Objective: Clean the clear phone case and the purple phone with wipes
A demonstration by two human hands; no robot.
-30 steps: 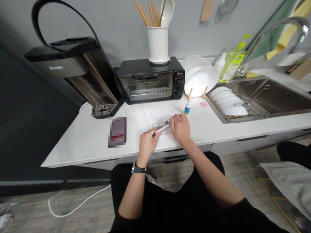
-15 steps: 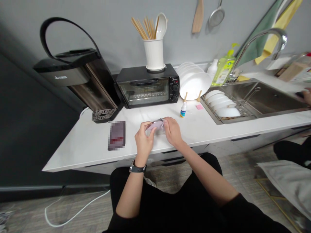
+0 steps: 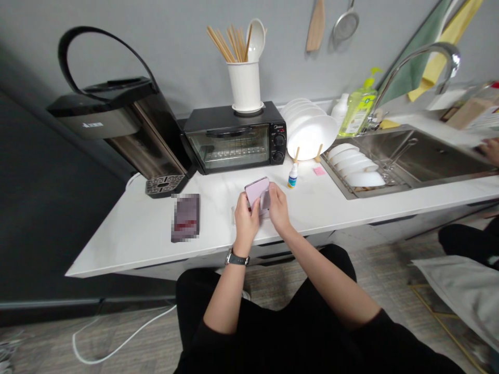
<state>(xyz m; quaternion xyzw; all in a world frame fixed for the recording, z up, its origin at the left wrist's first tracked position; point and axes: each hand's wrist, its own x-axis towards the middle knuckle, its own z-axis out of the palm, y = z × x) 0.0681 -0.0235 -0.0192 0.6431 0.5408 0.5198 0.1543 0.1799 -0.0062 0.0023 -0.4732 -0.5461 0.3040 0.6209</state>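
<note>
The phone-like slab (image 3: 255, 189) is pale lilac with a darker edge.

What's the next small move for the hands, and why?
Probably have the left hand firm its hold on the lilac slab: it's held tilted over the counter, with the right hand at the grey piece on its lower right. I can't tell what that piece is.

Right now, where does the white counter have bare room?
Bare: left of the pixelated dark rectangle; between it and the left hand; near the edge, between right hand and steel sink. Crowded: around the small white bottle, pink square and white plates.
</note>
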